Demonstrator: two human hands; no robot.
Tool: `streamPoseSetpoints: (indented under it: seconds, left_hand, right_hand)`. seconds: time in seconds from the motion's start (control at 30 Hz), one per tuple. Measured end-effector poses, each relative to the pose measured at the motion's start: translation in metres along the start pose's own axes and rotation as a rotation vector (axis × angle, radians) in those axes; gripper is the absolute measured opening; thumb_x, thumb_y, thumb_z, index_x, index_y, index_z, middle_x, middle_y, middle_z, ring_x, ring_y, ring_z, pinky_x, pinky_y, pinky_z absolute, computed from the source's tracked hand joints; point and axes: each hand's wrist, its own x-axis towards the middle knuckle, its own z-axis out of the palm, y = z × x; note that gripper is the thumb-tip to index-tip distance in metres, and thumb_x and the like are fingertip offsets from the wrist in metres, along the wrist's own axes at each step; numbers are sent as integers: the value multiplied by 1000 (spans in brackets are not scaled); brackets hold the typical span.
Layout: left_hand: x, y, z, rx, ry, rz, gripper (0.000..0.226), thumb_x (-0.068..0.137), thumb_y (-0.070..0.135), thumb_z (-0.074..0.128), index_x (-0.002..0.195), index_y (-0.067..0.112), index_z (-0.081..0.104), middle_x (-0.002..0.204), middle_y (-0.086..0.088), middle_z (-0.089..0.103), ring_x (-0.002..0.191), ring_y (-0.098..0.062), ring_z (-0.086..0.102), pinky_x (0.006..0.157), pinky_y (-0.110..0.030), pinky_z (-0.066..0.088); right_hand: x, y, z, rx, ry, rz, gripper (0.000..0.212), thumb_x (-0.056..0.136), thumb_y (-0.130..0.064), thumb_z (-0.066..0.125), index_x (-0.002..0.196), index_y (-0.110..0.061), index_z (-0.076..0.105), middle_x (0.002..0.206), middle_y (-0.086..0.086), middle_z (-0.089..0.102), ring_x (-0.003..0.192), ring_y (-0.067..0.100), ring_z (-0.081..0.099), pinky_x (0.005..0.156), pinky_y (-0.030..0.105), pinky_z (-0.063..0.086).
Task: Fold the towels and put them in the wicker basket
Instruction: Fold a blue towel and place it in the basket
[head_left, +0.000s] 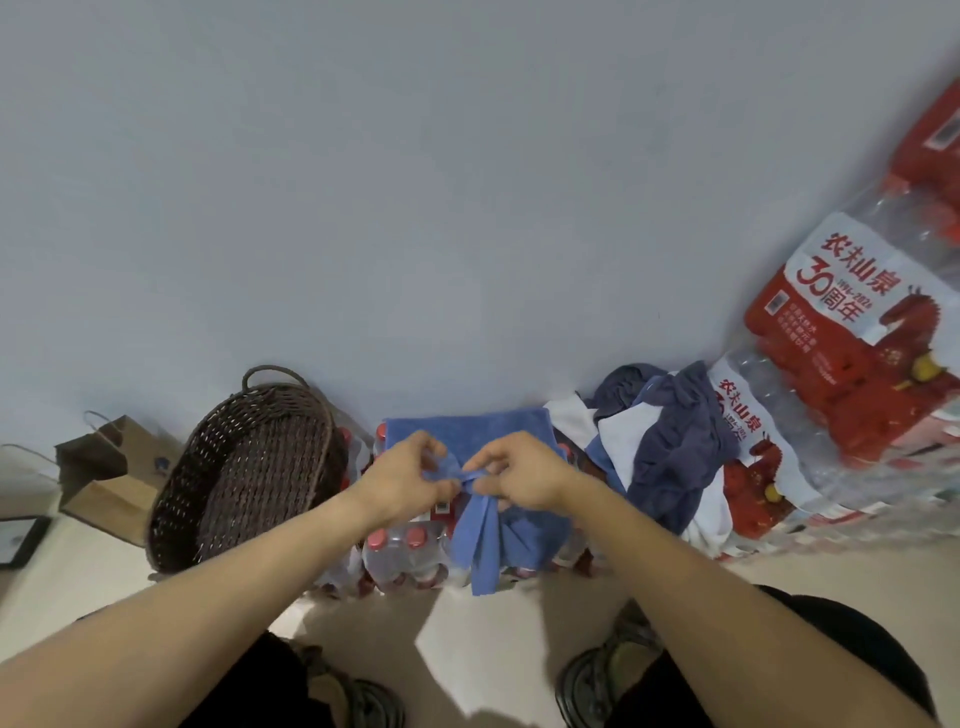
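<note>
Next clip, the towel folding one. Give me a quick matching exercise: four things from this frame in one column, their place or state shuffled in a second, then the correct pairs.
Things:
1. wicker basket
2. blue towel
3. paper bag
4. pile of cloths

Place or state:
A. heaped unfolded, right of the hands
B. pinched by left hand and right hand
C. tilted, left of the hands
D. far left, by the wall

Pairs: 1-C, 2-B, 3-D, 4-A
</note>
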Motion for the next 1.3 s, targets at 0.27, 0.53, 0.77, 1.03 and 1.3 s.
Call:
streamPoseSetpoints:
  seconds: [0.27,0.53,0.77,1.03,1.3]
  left_hand:
    - [-11,20,-24,-195,91,418,38,82,37,76,116,26,60,86,11,71,86,1,65,82,-17,50]
    - [-1,16,-27,-277,6,412,7,89,29,70,87,22,69,78,-4,71,69,-10,62,73,-35,52]
    - [2,20,-30,-567,62,332,21,91,29,60,89,8,62,64,-1,57,61,-14,47,59,-24,40]
    - [5,17,-42,-499,92,214,17,97,25,57,87,12,61,75,-11,57,71,-20,50,70,-37,41]
    - [-10,20,-29,-324,-277,347,41,80,61,65,100,25,67,98,-4,69,92,-27,65,87,-38,51]
  right_hand:
    - [-10,-43,-32,203,-11,-140,11,92,-11,67,102,-14,64,79,-3,71,65,1,62,62,17,46]
    - [-19,-36,-18,259,29,-101,12,95,-18,62,105,-13,62,86,0,69,77,8,65,72,27,57]
    - [-25,-17,-10,-3,128,-56,17,82,-29,76,85,-24,60,76,-12,63,64,-2,57,60,10,46]
    - [-20,-15,-35,364,148,21,13,91,-14,64,86,-2,62,77,8,67,75,23,65,81,46,58]
    - [-30,-22,-36,514,29,-139,22,102,-19,52,104,-5,68,109,24,70,95,27,68,85,41,52]
